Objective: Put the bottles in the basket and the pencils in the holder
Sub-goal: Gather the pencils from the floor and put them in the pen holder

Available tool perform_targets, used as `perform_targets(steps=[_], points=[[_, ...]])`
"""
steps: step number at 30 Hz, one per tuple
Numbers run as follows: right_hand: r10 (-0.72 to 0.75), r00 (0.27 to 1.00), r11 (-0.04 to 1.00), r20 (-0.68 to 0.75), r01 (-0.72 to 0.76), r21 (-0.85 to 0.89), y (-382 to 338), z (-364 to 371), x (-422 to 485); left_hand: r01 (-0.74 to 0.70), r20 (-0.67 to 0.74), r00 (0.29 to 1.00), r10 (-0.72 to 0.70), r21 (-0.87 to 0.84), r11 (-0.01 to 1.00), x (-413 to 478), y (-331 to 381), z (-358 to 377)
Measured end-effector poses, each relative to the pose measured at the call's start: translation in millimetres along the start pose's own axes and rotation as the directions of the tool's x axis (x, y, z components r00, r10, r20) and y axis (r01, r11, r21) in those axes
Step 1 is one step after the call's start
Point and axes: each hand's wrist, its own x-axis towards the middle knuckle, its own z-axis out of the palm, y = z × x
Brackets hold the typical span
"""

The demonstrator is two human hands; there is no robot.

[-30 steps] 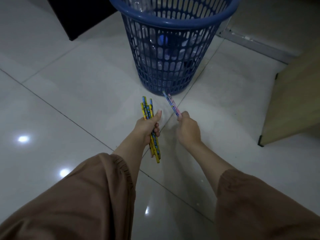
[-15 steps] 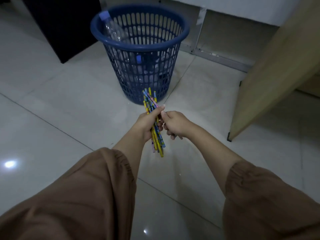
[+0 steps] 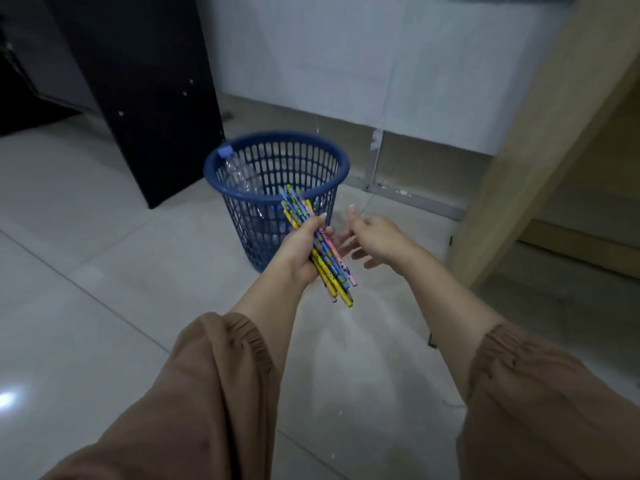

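Left hand (image 3: pixel 301 251), centre of frame: clenched around a bundle of pencils (image 3: pixel 332 268), thumb laid over the top. The pencils are yellow, blue and pink, fanned slightly, their upper ends overlapping the front of the basket in the picture and their lower ends sticking out below the palm. Right hand (image 3: pixel 375 237), just right of the bundle: released, fingers spread and relaxed, grasping nothing; whether its fingertips touch the pencils cannot be told. Blue perforated basket (image 3: pixel 242 195), upper centre: upright on the pale tiled floor (image 3: pixel 104 271). 1 clear plastic bottle (image 3: pixel 239 169) with a pale blue cap leans inside against the left of the rim, cap level with the rim; more clear shapes show through the lattice lower down, too dim to count. Black panel (image 3: pixel 138 81) stands at upper left, behind and left of the basket. Light wooden panel (image 3: pixel 540 116) runs down the right edge. Brown sleeves (image 3: pixel 207 393) cover both arms in the lower frame.
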Motion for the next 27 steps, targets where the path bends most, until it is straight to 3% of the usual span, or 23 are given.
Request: perform_targets(steps=[4,8,12,19,24,27], points=[[-0.008,0.997,0.979,-0.072,0.022,0.201,-47.1,-24.8,3.1,-0.103,0.012,0.995,0.103,-0.006,0.995,-11.8,41.0,28.5],[-0.004,0.999,0.958,-0.045,0.017,0.285,-98.8,-42.7,0.3,-0.167,-0.002,0.986,0.167,0.048,0.985,-31.5,90.6,51.5],[0.047,0.999,0.942,-0.001,-0.044,0.334,-163.0,-59.8,-14.0,-0.205,-0.043,0.977,0.207,0.056,0.977,-62.5,152.1,91.1],[0.065,0.997,0.927,-0.041,-0.045,0.371,-292.8,-133.5,-56.6,-0.315,-0.138,0.936,0.323,0.073,0.946,-139.2,282.4,206.3],[0.028,0.985,0.963,-0.171,0.019,0.270,-373.2,-212.4,-96.5,-0.397,-0.119,0.901,0.418,0.163,0.903,-188.7,358.8,306.3],[-0.032,0.961,0.991,-0.273,0.067,0.118,-406.0,-278.1,-126.3,-0.401,-0.055,0.904,0.423,0.228,0.887,-216.5,386.2,380.5]])
